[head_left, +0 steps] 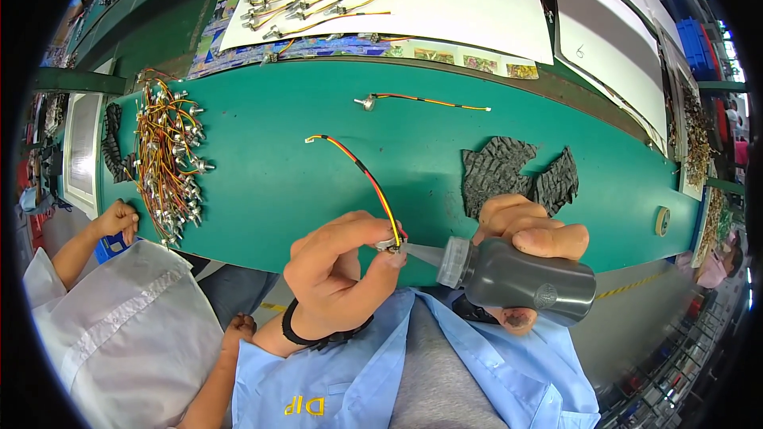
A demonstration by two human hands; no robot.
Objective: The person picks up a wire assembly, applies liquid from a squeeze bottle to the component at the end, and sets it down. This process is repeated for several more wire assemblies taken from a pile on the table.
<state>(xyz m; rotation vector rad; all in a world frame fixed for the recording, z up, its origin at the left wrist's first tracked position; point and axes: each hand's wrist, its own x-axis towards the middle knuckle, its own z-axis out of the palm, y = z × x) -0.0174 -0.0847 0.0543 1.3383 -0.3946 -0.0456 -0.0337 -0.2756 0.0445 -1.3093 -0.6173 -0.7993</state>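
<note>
Between the thumb and fingers of my left hand (338, 266) is a small potentiometer (389, 245). Its red, yellow and black wire lead (362, 167) curves up and away to a small white plug. My right hand (534, 230) is wrapped round a dark grey squeeze bottle (532, 282) lying tilted on its side. The bottle's clear nozzle (423, 253) points left, its tip at or very near the potentiometer; I cannot tell whether they touch. Farther back on the green table, another wired potentiometer (367, 102) lies alone.
A heap of wired potentiometers (168, 163) lies at the left. Crumpled dark cloth pieces (501, 171) are beyond my right hand, and a tape roll (662, 221) is far right. More wired parts lie on a white board (477, 8). A co-worker in white (131, 334) sits at my left.
</note>
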